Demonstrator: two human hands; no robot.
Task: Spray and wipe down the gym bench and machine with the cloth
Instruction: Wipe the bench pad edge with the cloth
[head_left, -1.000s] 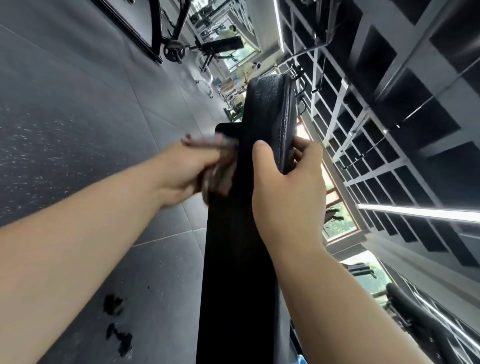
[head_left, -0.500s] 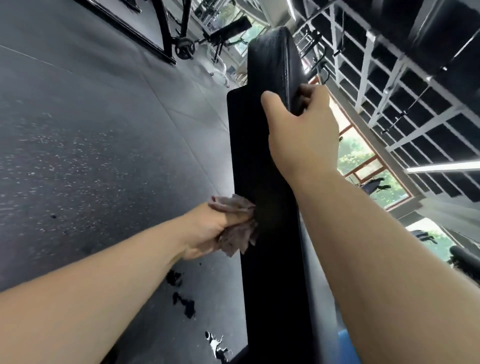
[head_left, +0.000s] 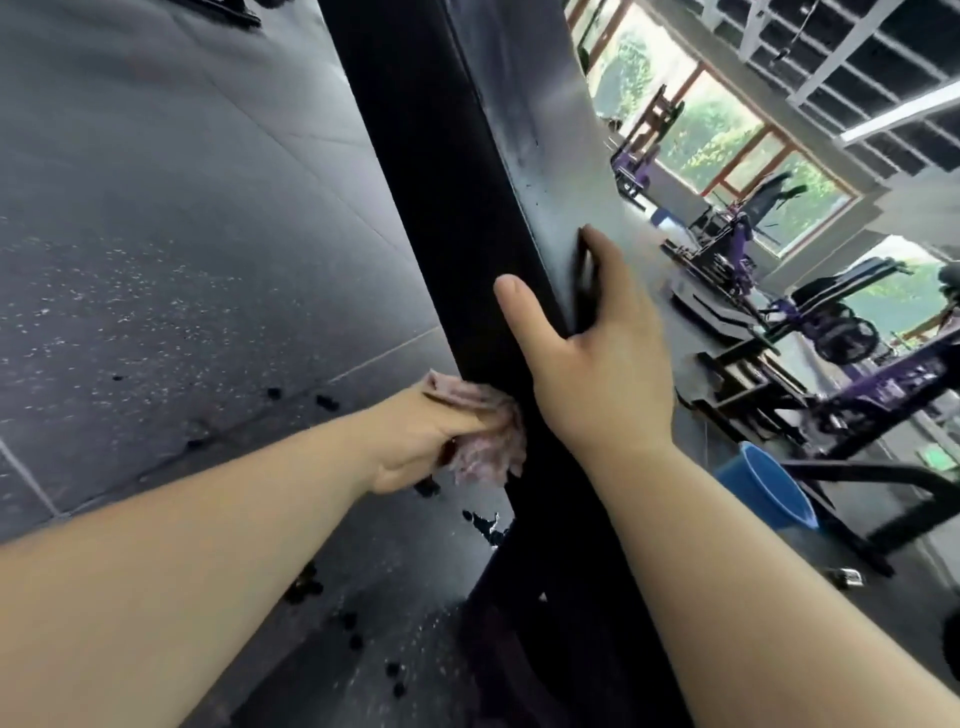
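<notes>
Your left hand (head_left: 426, 436) is bunched round the cloth (head_left: 485, 447), a crumpled pinkish-grey rag, fingers curled and gripping it, with the wad pressed against the black side face of the bench (head_left: 441, 208). The cloth touches the pad low on that face, just below and beside your other wrist. Your right hand (head_left: 597, 374) clamps the pad's edge above it: the thumb lies straight along the dark side, the fingers hook over the edge onto the greyer, shinier top surface (only their backs show, the tips are hidden). The bench pad runs as a long slab from the top of the view down between your two forearms, its frame dark and hard to read at the bottom. To your left the speckled rubber floor (head_left: 156, 234) carries a scatter of dark wet-looking spots near the bench foot. To your right, a blue bucket (head_left: 769, 493) stands on the floor just beside your right forearm in view, with purple-framed machines (head_left: 857, 343) well beyond it and windows (head_left: 722, 130) showing green behind them.
</notes>
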